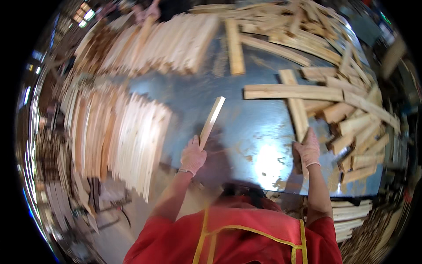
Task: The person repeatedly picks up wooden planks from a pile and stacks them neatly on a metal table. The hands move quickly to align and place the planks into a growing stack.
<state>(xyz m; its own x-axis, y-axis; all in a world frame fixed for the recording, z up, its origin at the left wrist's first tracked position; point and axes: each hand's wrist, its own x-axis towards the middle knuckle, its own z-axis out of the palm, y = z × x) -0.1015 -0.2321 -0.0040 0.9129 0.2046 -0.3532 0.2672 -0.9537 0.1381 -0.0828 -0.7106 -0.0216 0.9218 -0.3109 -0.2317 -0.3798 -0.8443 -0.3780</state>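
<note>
Pale wood is held in both hands over a blue-grey metal bench [246, 127]. At the centre of the frame, a narrow strip [212, 121] is gripped near its lower end by the left hand [193, 157]; the grip is closed, and the strip's long axis is pointed away from the body, tilted to the upper right. Right of centre, a wider board [299, 115] is grasped near its lower end by the right hand [309, 149], with the thumb on the left edge and the fingers on the right. From this grip the board is extended toward the top of the frame, leaning slightly left. Its upper part is overlapped by a crossing board [272, 92], laid nearly sideways; the right hand is the nearer of the two to that crossing. Bare metal is left between the strip and the board, which are well apart.

Strips are lined up side by side in a lower stack [140, 132] at the left and an upper stack [180, 42] at the upper left. Loose boards are heaped in a jumbled pile [362, 132] along the right side. A red apron [255, 224] edged in yellow is seen at the bottom.
</note>
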